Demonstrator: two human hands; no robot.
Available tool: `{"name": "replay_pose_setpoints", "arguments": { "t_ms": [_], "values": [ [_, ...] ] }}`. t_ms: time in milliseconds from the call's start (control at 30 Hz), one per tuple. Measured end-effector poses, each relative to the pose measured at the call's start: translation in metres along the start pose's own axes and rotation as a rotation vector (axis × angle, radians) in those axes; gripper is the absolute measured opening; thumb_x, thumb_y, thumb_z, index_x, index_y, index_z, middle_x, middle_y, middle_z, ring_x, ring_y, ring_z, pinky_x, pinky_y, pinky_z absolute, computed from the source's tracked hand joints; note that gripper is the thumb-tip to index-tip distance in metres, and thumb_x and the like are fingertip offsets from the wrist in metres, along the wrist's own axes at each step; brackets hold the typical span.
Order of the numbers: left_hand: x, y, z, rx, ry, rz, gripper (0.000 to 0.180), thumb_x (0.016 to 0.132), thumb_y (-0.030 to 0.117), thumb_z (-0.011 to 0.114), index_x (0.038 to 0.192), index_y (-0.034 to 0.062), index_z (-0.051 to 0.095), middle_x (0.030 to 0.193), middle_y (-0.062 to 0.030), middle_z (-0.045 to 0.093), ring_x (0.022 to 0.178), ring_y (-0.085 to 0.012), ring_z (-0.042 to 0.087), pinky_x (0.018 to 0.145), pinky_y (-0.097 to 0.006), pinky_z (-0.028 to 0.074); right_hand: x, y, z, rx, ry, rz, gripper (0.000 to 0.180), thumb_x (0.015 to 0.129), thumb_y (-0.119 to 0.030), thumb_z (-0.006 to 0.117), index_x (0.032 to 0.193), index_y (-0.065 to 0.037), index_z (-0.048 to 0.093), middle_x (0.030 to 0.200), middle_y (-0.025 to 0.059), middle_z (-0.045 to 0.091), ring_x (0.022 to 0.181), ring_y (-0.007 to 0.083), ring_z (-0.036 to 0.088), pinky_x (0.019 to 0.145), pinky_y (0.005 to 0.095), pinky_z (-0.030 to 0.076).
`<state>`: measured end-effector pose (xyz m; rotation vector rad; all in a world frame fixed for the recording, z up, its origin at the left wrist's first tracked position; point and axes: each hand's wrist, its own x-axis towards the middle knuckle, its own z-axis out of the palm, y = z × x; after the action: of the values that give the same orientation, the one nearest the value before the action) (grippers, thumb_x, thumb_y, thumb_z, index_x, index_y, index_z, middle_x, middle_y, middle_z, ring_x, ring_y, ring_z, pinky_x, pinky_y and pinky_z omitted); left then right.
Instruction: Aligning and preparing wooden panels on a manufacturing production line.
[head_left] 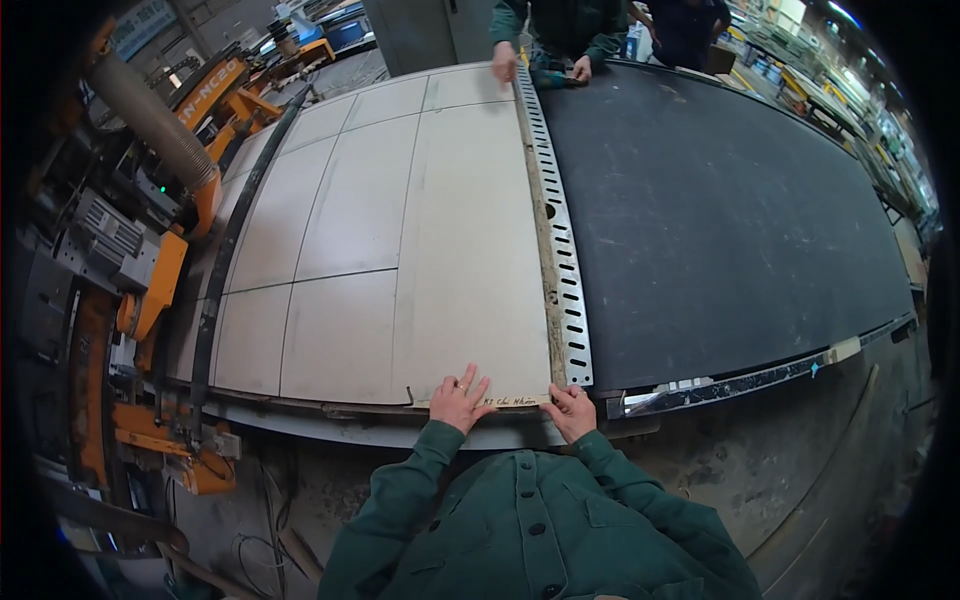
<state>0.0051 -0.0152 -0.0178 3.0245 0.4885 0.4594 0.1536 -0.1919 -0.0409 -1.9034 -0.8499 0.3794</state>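
Note:
A large pale board [475, 250] lies flat on a wide machine bed, cut lines dividing its left part into several rectangles. Along its near edge runs a light strip [520, 401] with handwriting. My left hand [459, 402] rests on the board's near edge left of the writing, fingers spread. At the near right corner, the bent fingers of my right hand [571, 411] close on the board's edge; the fingertips are partly hidden. Just beyond that hand, a slotted metal strip [563, 270] runs away along the board's right side, with a narrow brown strip [546, 265] between them.
A dark flat table surface [720, 220] adjoins on the right. Orange and grey machinery [155, 290] with a thick hose [150, 115] stands at left, and a black bar [235, 235] crosses the board. Across the bed, a co-worker's hands [504, 62] are near the slotted strip's far end.

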Motion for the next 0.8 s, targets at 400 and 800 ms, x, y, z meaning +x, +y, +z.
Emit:
{"name": "replay_pose_setpoints", "arguments": {
  "t_ms": [400,800],
  "values": [
    [-0.001,0.0001,-0.0012,-0.004,-0.038,-0.02,0.05,0.059,0.041,0.06,0.103,0.019,0.053,0.117,-0.0053,0.041,0.077,-0.0218,0.042,0.065,-0.03,0.04,-0.0004,-0.0002,0.0005,-0.013,-0.01,-0.01,0.034,0.063,-0.011,0.067,0.095,-0.004,0.056,0.072,0.0061,0.046,0.053,0.012,0.05,0.05,0.0218,0.044],
    [-0.0029,-0.0018,0.0007,-0.012,-0.011,-0.035,0.051,0.057,0.041,0.062,0.103,0.0193,0.052,0.117,-0.0049,0.041,0.078,-0.02,0.042,0.065,-0.03,0.039,0.0005,0.0037,0.0047,0.027,-0.003,-0.005,0.032,0.064,-0.009,0.067,0.093,-0.001,0.057,0.07,0.0057,0.045,0.053,0.0115,0.049,0.05,0.0213,0.043]
  ]
}}
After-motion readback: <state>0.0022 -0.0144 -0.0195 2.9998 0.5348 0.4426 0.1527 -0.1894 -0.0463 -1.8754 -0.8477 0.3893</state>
